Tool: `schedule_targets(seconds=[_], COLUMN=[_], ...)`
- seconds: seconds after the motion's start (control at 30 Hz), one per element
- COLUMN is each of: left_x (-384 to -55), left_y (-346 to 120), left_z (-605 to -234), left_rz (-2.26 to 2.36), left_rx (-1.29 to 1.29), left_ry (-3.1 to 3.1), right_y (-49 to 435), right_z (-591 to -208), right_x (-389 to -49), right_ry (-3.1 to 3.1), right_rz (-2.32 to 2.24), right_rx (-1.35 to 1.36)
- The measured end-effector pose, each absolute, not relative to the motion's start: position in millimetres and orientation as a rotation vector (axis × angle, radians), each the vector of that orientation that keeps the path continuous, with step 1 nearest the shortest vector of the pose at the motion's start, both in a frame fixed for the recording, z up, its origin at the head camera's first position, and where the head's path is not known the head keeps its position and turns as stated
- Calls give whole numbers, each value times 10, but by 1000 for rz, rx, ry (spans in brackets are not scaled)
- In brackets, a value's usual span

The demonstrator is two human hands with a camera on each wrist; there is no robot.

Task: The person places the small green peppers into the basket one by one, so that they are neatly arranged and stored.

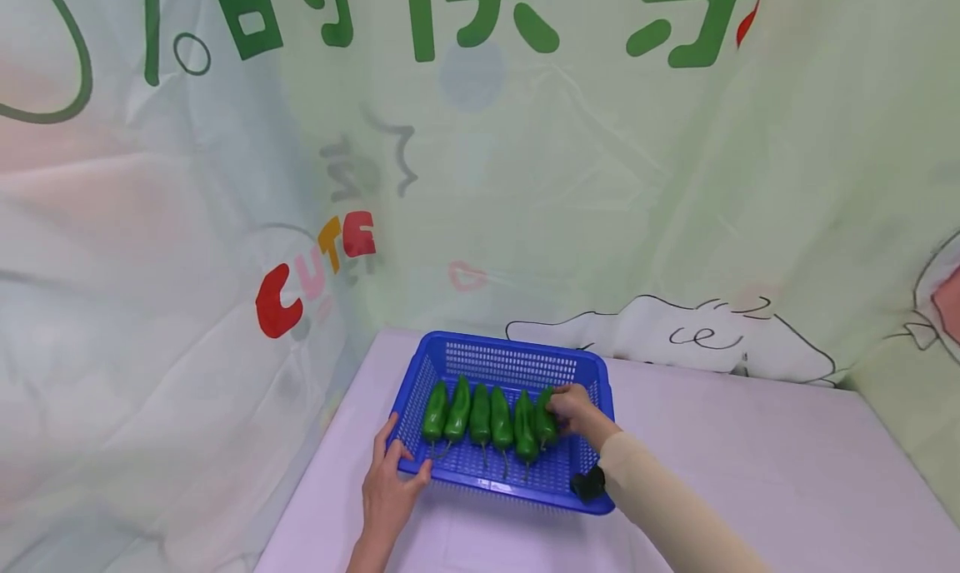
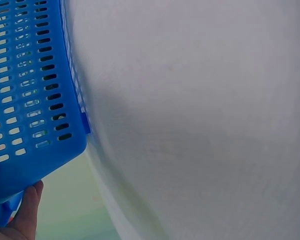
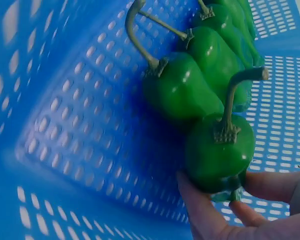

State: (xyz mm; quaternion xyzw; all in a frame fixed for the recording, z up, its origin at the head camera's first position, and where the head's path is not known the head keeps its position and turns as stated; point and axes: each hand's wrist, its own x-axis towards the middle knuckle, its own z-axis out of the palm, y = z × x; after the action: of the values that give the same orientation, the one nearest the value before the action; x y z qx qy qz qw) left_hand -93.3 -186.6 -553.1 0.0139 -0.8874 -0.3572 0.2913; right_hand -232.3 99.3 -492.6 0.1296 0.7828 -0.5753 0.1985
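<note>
Several green peppers (image 1: 480, 415) lie side by side in a row inside a blue plastic basket (image 1: 517, 494), their stems toward the near side. At the right end of the row, my right hand (image 1: 573, 408) pinches the last green pepper (image 3: 220, 150) between thumb and fingers, low on its body, with its curved stem pointing up in the right wrist view. My left hand (image 1: 390, 481) grips the basket's near left corner, fingers over the rim. In the left wrist view, part of that hand (image 2: 27, 212) shows below the perforated basket wall (image 2: 35, 90).
The basket stands on a table with a pale cloth (image 1: 720, 456). Behind and to the left hangs a printed curtain (image 1: 525, 181) with green lettering. A small black object (image 1: 588, 483) shows under the right wrist, over the basket's near right corner.
</note>
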Motion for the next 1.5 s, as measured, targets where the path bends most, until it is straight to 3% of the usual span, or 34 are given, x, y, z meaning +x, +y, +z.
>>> schedule_targets(seconds=[0.8,1.5], left_x=[-854,-915], left_y=[-1854,-2115], left_z=[-5527,-5357], left_rz=[-938,-749], left_rx=[8,-51], left_ry=[-2371,-2505], right_y=[948,868], right_z=[-4917,-4613], right_x=[-2276,-2186], right_ry=[2507,2511], right_rz=[-1169,-1315], right_rx=[351,74])
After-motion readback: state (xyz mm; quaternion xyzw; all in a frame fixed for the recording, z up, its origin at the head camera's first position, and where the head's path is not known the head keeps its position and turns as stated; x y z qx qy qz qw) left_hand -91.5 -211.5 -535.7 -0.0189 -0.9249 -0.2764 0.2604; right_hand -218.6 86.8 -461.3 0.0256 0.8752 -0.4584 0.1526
